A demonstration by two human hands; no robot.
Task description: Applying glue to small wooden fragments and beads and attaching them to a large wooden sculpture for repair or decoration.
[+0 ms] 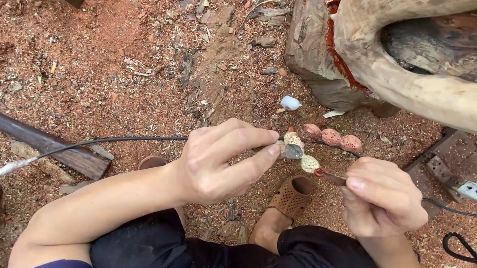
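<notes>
Two hands are meeting above the sawdust floor (102, 68): the left hand (218, 163) is pinching a small grey piece (293, 152) just left of the thin tool (330, 178) clamped in the right hand (381, 198), its long axis pointing leftward at the piece.

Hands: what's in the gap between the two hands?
In the head view, a small grey disc pinched by the left hand, and a pale disc beside the right hand.

Carved log (449, 91) stands beyond both hands; plank (27, 136) lies left.
</notes>
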